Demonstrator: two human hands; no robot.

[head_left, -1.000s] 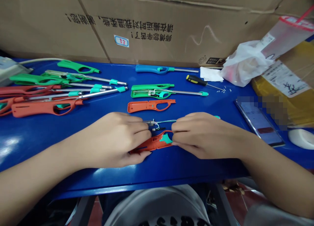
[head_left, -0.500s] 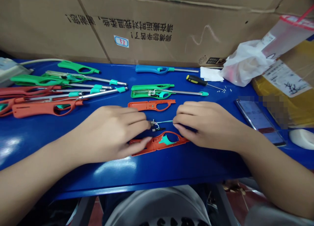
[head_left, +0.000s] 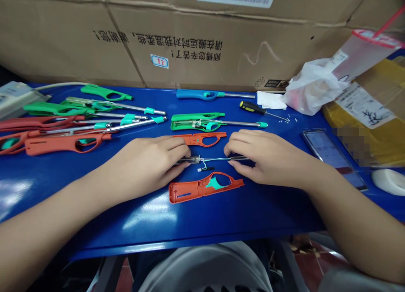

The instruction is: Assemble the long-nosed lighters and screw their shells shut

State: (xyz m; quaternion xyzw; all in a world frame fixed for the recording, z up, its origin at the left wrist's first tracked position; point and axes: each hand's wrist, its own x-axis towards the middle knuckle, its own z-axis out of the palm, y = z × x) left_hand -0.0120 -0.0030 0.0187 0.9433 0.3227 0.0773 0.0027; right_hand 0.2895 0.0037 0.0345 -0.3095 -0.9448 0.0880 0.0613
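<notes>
My left hand (head_left: 158,161) is closed on a clear lighter fuel tank (head_left: 193,159), gripping it between thumb and fingers. A thin tube and wire (head_left: 217,159) run from the tank to a metal barrel (head_left: 238,158), which my right hand (head_left: 253,155) pinches. Below the wire lies a small black igniter piece (head_left: 207,169) with a white end. Closer to me, an orange shell half (head_left: 190,191) lies inside up with a teal trigger (head_left: 215,182) in it. Just beyond my fingers is a second orange shell half (head_left: 202,139), partly covered by my left hand.
An opened green lighter (head_left: 196,122) and a blue lighter (head_left: 198,94) lie behind. Several green and red lighters (head_left: 66,143) crowd the left. At right are a screwdriver (head_left: 253,108), several small screws (head_left: 287,119), a phone (head_left: 332,157) and a white mouse (head_left: 389,181). A cardboard box (head_left: 190,26) walls the back.
My left thumb has drawn back from over the near orange shell to the fuel tank. The barrel now shows between my right fingers. The whole view has shifted slightly.
</notes>
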